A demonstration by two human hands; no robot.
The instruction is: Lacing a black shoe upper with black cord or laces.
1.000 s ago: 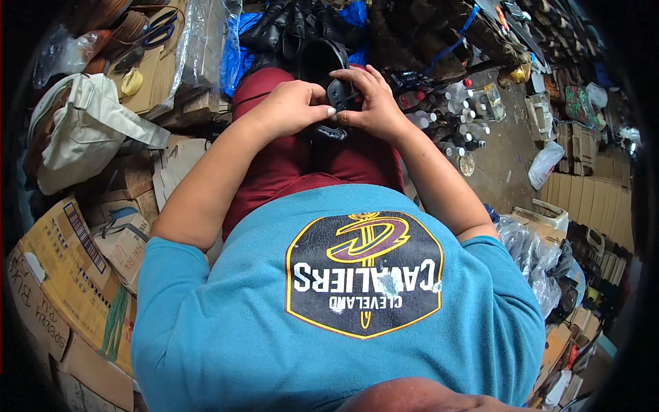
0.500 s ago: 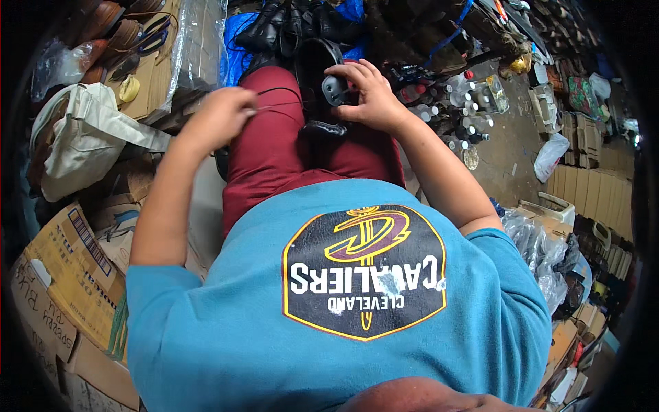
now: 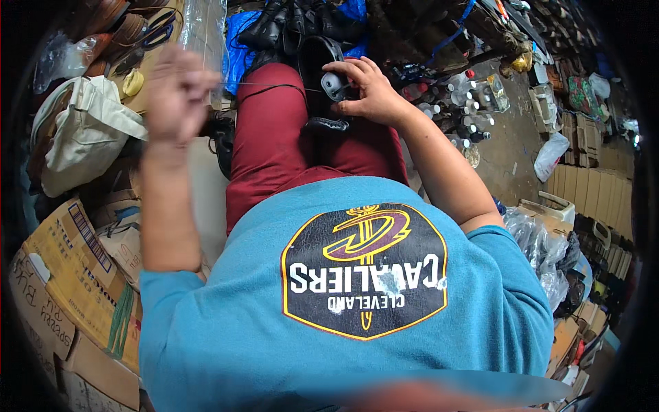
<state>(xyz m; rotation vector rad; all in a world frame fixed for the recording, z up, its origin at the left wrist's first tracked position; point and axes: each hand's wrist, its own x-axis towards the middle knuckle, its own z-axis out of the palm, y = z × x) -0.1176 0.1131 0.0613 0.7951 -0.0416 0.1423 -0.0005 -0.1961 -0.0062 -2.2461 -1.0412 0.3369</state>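
Between my knees sits a black shoe (image 3: 320, 55), with its dark inner opening facing up. My right hand (image 3: 371, 93) is closed around a dark grey, rounded part (image 3: 334, 85) at its near side, thumb and fingers curled over it. A shiny black piece (image 3: 325, 125) lies just below, over my thighs. From the shoe a thin dark thread (image 3: 274, 86) stretches left across my red-trousered knee to my left hand (image 3: 177, 96). That hand is raised and smeared by motion, its fingers closed on the thread's end; any needle there cannot be made out.
Several black shoes (image 3: 295, 24) lie on a blue sheet ahead. Scissors (image 3: 159, 31) and a pale bag (image 3: 89, 130) are at the left, above cardboard boxes (image 3: 75, 268). Several bottles (image 3: 470, 106) stand on the floor to the right, near a clear plastic bag (image 3: 551, 156).
My left hand has swung up and to the left, away from the shoe, drawing the thread from a loose loop into a straighter line. My right hand has stayed on the shoe.
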